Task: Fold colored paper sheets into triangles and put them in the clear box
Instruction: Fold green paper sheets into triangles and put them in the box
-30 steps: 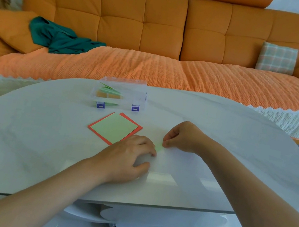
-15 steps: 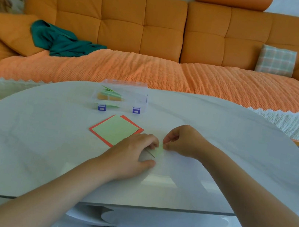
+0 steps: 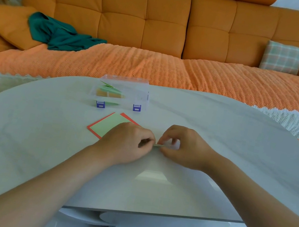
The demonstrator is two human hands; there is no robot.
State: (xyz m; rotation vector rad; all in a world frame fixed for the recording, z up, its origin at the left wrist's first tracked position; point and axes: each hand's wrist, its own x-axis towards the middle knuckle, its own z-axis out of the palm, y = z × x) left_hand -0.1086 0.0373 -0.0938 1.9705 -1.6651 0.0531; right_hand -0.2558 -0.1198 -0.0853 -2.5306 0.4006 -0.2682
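Since a second ago the left hand (image 3: 127,143) has lifted from lying flat; its grip now pinches the folded green paper (image 3: 158,145), whose other end the right hand (image 3: 184,149) pinches too, close to the desk (image 3: 228,147). Just beyond lie spare sheets (image 3: 108,126), then the clear box (image 3: 128,89).

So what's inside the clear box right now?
Through the wall of the clear box, folded green papers lie over an orange one, all in its left half. How many pieces there are cannot be told; they overlap and the plastic blurs them.
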